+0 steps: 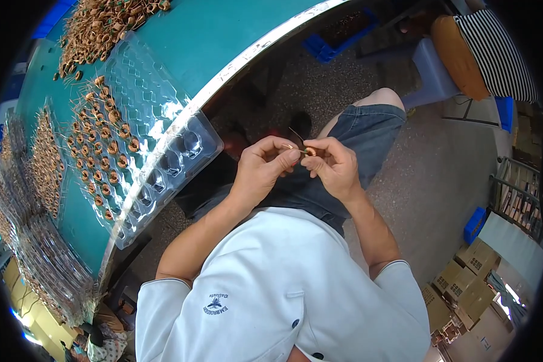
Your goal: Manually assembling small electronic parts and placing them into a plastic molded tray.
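Note:
Over my lap, my right hand (338, 172) pinches a small ring-shaped coil (311, 151) wound with copper wire between thumb and forefinger. My left hand (260, 169) is closed in a pinch on one of the coil's wire ends, close beside the ring. Another dark wire end sticks up between the hands. To the left, a clear plastic tray (140, 75) with moulded pockets overhangs the table edge. Several similar coils (104, 163) with upright wire ends fill its left part, and the pockets nearer me hold none.
A heap of loose coils (105, 27) lies on the green table (223, 27). Stacked filled trays (51, 265) stand at its far left. On the right are a co-worker in a striped top (495, 54), a plastic stool (431, 69), cartons (458, 280) and a metal rack (519, 181).

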`<state>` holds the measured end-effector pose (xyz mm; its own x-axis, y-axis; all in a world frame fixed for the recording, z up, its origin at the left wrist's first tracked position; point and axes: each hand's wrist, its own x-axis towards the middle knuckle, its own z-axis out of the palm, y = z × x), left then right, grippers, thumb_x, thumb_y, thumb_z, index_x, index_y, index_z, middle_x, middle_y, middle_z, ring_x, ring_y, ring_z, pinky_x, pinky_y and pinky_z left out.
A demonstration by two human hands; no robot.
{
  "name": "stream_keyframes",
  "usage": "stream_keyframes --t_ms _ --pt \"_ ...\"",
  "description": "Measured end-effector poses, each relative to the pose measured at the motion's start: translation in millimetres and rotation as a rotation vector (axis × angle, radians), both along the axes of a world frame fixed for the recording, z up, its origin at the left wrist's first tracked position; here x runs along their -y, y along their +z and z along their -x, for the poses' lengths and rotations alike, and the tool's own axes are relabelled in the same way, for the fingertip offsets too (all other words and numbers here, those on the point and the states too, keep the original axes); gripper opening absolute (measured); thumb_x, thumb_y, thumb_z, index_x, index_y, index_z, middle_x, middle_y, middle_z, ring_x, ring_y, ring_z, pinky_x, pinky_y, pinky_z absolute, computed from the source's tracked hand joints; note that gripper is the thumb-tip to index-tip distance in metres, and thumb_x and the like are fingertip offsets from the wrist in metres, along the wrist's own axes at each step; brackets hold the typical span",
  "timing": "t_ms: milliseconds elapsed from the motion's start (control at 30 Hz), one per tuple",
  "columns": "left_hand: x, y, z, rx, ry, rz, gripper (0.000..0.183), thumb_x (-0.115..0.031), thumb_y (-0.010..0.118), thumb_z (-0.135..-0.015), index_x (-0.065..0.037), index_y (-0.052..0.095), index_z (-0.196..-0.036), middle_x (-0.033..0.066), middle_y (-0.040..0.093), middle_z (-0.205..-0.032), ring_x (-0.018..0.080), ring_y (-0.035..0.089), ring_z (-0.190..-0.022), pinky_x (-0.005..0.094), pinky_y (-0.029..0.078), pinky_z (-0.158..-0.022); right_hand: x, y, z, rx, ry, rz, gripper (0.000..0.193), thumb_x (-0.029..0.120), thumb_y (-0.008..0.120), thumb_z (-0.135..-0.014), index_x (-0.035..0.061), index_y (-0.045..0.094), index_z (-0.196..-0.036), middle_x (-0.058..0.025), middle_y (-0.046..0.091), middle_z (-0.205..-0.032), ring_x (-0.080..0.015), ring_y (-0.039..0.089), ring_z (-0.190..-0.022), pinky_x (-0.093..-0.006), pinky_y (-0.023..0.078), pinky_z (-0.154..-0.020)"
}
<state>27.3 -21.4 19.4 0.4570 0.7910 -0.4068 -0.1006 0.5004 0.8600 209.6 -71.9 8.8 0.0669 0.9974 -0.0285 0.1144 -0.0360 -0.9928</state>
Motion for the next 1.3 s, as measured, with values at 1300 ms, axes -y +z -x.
stream_keyframes --t_ms 1300 --pt "-5 -14 26 0.13 0.02 0.035 0.035 -0.023 0.066 -0.094 0.002 0.059 -0.118 0.0064 0.065 -0.102 0.0109 0.062 -0.089 0.0253 0.052 -0.079 -20 1 45 -0.085 -0.108 0.12 0.015 0.007 0.069 -0.09 -0.0012 0.064 -0.101 -0.0036 0.067 -0.085 -0.0052 0.06 -0.07 -0.0189 0.048 -0.058"
